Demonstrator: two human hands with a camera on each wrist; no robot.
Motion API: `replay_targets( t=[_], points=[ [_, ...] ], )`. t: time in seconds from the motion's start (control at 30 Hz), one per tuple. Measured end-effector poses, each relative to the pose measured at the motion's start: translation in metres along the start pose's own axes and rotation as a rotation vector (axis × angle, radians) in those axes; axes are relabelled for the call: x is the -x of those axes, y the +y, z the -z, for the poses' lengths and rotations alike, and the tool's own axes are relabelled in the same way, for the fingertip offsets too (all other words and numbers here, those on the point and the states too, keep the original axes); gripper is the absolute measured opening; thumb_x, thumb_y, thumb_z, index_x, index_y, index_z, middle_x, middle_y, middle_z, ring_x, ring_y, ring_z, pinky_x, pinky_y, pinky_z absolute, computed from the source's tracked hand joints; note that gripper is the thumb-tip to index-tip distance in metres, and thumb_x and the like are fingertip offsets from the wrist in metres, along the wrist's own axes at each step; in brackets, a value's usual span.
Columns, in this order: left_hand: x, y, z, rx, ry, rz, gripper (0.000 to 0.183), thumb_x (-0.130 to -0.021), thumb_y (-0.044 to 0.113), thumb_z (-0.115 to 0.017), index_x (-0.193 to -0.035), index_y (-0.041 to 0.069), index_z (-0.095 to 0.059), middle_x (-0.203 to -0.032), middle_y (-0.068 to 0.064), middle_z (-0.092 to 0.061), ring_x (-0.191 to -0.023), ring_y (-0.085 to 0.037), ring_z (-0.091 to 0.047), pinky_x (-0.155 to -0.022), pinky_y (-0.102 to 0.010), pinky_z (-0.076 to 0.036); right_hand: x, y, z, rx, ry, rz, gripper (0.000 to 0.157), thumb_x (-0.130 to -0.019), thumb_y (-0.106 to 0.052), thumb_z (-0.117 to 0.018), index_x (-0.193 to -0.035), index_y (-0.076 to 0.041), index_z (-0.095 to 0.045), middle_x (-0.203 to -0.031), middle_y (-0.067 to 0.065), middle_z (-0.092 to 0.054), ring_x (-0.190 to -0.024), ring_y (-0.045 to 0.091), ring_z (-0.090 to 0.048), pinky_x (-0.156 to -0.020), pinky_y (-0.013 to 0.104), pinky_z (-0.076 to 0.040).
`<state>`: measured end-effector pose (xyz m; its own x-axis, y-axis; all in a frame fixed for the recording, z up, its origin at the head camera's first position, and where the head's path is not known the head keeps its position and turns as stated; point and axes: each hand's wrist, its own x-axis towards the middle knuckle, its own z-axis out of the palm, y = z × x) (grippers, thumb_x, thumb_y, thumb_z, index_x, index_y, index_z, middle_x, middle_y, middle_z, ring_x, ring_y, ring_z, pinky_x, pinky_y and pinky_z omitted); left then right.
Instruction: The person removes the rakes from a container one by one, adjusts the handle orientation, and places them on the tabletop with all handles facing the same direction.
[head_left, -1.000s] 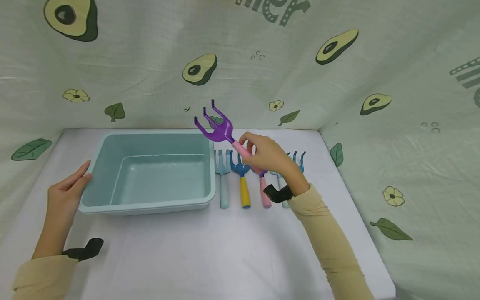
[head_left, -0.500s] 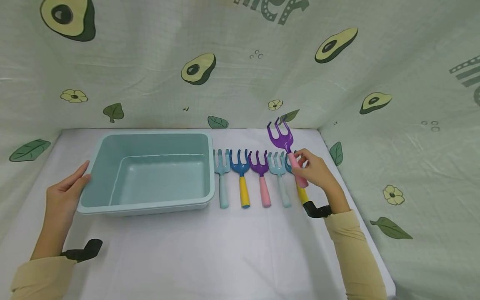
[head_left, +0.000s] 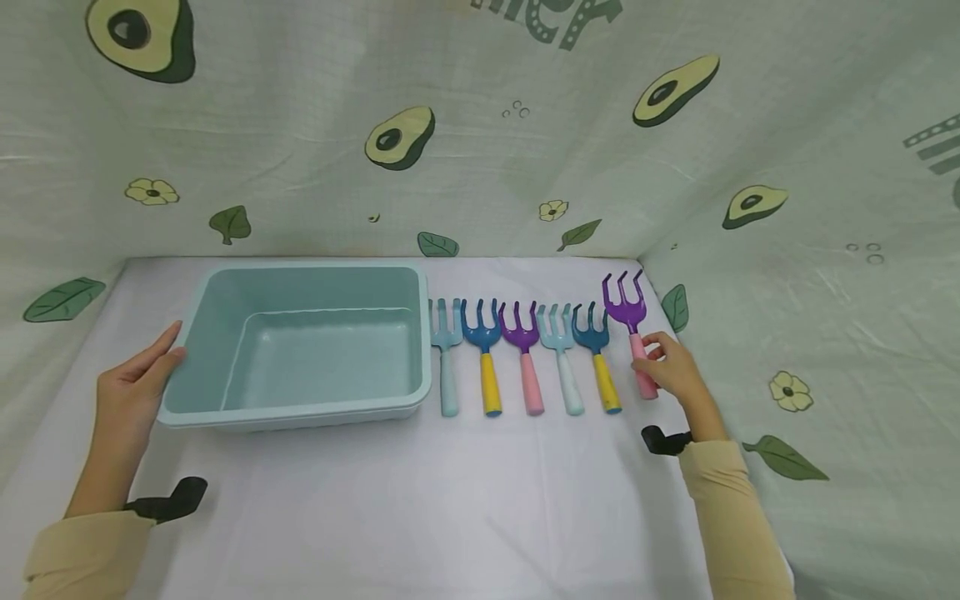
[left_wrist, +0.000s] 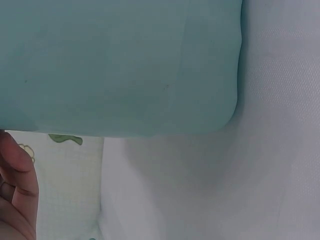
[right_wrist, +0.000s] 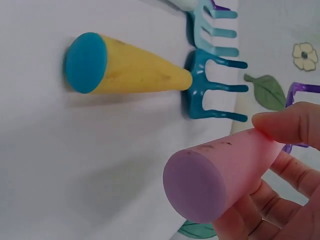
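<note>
At the right end of the row, my right hand pinches the pink handle of a purple garden hand rake between thumb and fingers. In the right wrist view that handle is close up, and its shadow falls on the cloth apart from it. To its left lies a blue hand rake with a yellow handle. My left hand rests against the left side of a pale blue-green plastic bin, thumb and index finger fairly straight. The left wrist view shows the bin's wall and part of the hand.
Left of that blue rake lie a light blue rake, a purple rake with a pink handle, another blue and yellow rake and a light blue one beside the bin. Patterned cloth hangs behind the white table.
My right hand has carried the purple rake from near the bin's right rim across to the right end of the row and lowered it, tines now pointing away. The left hand and bin have stayed put.
</note>
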<state>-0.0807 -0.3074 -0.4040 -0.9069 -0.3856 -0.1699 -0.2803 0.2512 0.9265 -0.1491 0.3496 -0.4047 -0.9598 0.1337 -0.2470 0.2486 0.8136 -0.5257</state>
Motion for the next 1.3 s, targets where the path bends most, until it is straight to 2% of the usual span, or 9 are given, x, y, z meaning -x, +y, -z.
replay_targets(
  t=[0.1, 0.37, 0.67, 0.87, 1.1, 1.3],
  points=[
    [0.0, 0.001, -0.001, -0.006, 0.005, 0.005, 0.045, -0.089, 0.036, -0.054, -0.133, 0.035, -0.041, -0.137, 0.02, -0.033, -0.13, 0.002, -0.03, -0.081, 0.0, -0.035, -0.002, 0.007, -0.002, 0.015, 0.001, -0.055, 0.048, -0.086, -0.025, -0.055, -0.123, 0.0, -0.039, -0.1, 0.02, -0.047, -0.078, 0.025, -0.049, -0.059, 0.025, -0.047],
    [0.002, 0.002, -0.003, -0.055, 0.009, -0.003, 0.045, -0.09, 0.038, -0.051, -0.133, 0.036, -0.039, -0.138, 0.021, -0.031, -0.131, 0.002, -0.029, -0.086, -0.001, -0.033, -0.009, 0.029, -0.008, 0.025, 0.004, -0.099, 0.047, -0.085, -0.024, -0.054, -0.122, 0.002, -0.039, -0.095, 0.021, -0.049, -0.073, 0.023, -0.05, -0.056, 0.026, -0.046],
    [0.001, 0.001, -0.002, -0.055, 0.002, -0.003, 0.044, -0.09, 0.038, -0.051, -0.133, 0.036, -0.039, -0.139, 0.02, -0.032, -0.131, 0.0, -0.031, -0.074, 0.0, -0.037, -0.017, 0.045, -0.019, 0.053, -0.025, -0.198, 0.047, -0.085, -0.027, -0.052, -0.121, -0.001, -0.04, -0.095, 0.02, -0.049, -0.072, 0.022, -0.05, -0.055, 0.025, -0.044],
    [0.0, 0.001, -0.001, -0.022, -0.01, -0.007, 0.044, -0.091, 0.034, -0.052, -0.133, 0.035, -0.04, -0.138, 0.02, -0.032, -0.13, -0.001, -0.032, -0.063, 0.0, -0.038, -0.023, 0.046, -0.023, 0.082, -0.066, -0.254, 0.049, -0.084, -0.029, -0.054, -0.121, -0.002, -0.039, -0.102, 0.022, -0.049, -0.076, 0.025, -0.05, -0.057, 0.027, -0.043],
    [0.001, 0.0, -0.002, -0.058, 0.002, -0.003, 0.044, -0.091, 0.037, -0.051, -0.133, 0.037, -0.039, -0.138, 0.021, -0.031, -0.131, 0.0, -0.03, -0.07, 0.001, -0.037, -0.026, 0.046, -0.024, 0.121, -0.123, -0.261, 0.049, -0.085, -0.031, -0.053, -0.122, -0.001, -0.039, -0.105, 0.023, -0.049, -0.078, 0.025, -0.05, -0.059, 0.027, -0.043],
    [0.002, 0.001, -0.001, -0.059, 0.007, 0.002, 0.044, -0.091, 0.038, -0.051, -0.133, 0.037, -0.039, -0.138, 0.021, -0.031, -0.131, 0.001, -0.029, -0.076, 0.001, -0.036, -0.027, 0.043, -0.025, 0.127, -0.156, -0.302, 0.05, -0.086, -0.03, -0.053, -0.124, -0.001, -0.039, -0.108, 0.023, -0.048, -0.081, 0.027, -0.049, -0.061, 0.028, -0.043]
  ],
)
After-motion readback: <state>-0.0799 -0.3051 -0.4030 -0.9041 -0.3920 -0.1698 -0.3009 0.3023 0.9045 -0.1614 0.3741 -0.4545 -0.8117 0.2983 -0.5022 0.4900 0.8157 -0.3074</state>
